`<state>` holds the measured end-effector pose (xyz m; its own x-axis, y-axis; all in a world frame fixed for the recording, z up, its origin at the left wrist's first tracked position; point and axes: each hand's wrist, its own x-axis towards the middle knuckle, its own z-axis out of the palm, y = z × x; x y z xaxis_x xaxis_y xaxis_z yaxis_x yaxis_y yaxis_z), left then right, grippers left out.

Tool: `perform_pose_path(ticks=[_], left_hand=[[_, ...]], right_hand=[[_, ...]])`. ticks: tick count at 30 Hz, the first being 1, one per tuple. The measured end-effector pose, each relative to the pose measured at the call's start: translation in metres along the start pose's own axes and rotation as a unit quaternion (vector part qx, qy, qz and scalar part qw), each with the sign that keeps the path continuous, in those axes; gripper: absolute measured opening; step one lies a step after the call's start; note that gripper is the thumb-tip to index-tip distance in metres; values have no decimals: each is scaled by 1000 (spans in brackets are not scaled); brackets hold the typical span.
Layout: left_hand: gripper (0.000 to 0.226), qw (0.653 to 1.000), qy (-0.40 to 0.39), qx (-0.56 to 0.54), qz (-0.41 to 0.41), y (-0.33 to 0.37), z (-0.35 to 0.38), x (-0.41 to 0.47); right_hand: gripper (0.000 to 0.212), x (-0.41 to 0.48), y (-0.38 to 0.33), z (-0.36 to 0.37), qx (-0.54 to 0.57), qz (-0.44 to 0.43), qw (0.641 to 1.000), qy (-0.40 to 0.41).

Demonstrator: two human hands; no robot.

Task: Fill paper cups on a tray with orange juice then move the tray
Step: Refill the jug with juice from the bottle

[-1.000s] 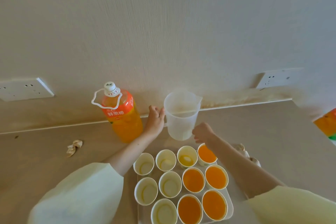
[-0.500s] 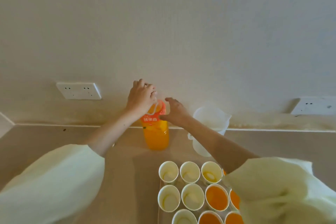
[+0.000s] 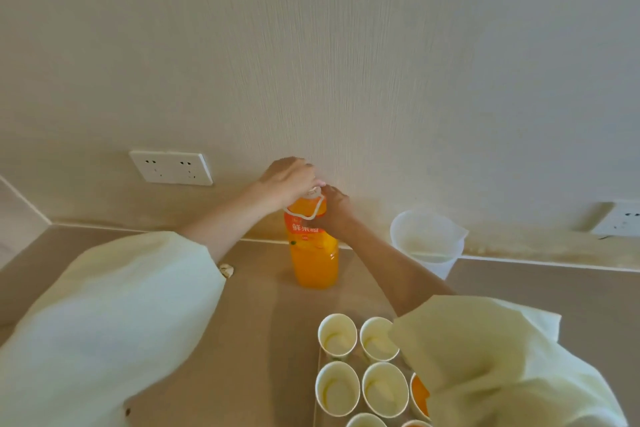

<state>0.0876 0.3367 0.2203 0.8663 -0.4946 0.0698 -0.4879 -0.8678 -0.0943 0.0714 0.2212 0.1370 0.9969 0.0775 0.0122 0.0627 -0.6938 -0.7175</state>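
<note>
The orange juice bottle (image 3: 313, 260) stood upright on the tabletop (image 3: 263, 322), close to the wall. The left hand (image 3: 289, 180) had its fingers curled over the cap. The right hand (image 3: 334, 210) gripped the bottle's neck. The paper cups (image 3: 337, 334) sat in the tray (image 3: 316, 419) nearby. A clear jug (image 3: 427, 243) stood to the right.

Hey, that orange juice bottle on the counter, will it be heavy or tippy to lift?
Probably heavy: the bottle looks nearly full of juice. Tall and narrow, so it could tip if pushed near the top, where the left hand and right hand grip it. Its smooth plastic may be slippery; the white carry loop should help.
</note>
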Motion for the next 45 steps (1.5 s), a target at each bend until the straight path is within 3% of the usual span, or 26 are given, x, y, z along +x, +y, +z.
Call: perform_pose_path(ticks=[3, 5, 7, 9, 12, 16, 19, 21, 23, 25, 29, 31, 35, 37, 40, 45], left_hand=[[55, 998, 4, 28, -61, 10, -8, 1], [58, 996, -32, -9, -87, 7, -15, 6], [44, 991, -87, -77, -69, 0, -17, 12], [46, 986, -116, -113, -35, -5, -16, 14], [14, 995, -55, -82, -29, -6, -12, 13], [40, 995, -60, -59, -45, -5, -10, 12], [21, 993, -53, -96, -48, -3, -7, 13], [35, 981, 5, -162, -104, -1, -7, 13], [40, 954, 97, -237, -158, -1, -6, 10], [27, 913, 170, -311, -203, -7, 1, 2], [24, 779, 279, -440, -350, -27, 56, -29], [24, 734, 264, -467, -416, -28, 102, -56], [36, 770, 94, -485, -404, 3, 190, -110], [36, 787, 57, -477, -388, 21, 222, -127], [14, 827, 11, -428, -365, 39, 252, -140], [30, 879, -28, -353, -319, 49, 278, -147]], right_hand=[[85, 2, 0, 3, -14, 1, 1000, -1], [86, 2, 1, 1, -9, 0, 1000, -2], [85, 3, 3, -1, -3, 1, 1000, -4], [83, 5, 5, -2, -4, 0, 1000, -6], [83, 5, 5, 0, -4, 1, 1000, -6], [85, 6, 6, 0, -12, 4, 1000, -7], [89, 6, 6, -1, -13, 7, 1000, -6], [87, 5, 7, 0, 2, 6, 1000, -2], [85, 4, 8, -1, 12, 0, 1000, -4], [82, 3, 7, -2, 15, -11, 1000, -3], [76, -1, 7, -2, 16, -31, 999, -2], [75, -2, 8, -2, 22, -34, 999, 3], [69, -3, 13, 2, 53, -40, 998, 17], [73, -3, 16, 4, 57, -46, 997, 25], [81, -2, 20, 8, 67, -41, 996, 30], [82, -1, 26, 12, 84, -41, 995, 33]])
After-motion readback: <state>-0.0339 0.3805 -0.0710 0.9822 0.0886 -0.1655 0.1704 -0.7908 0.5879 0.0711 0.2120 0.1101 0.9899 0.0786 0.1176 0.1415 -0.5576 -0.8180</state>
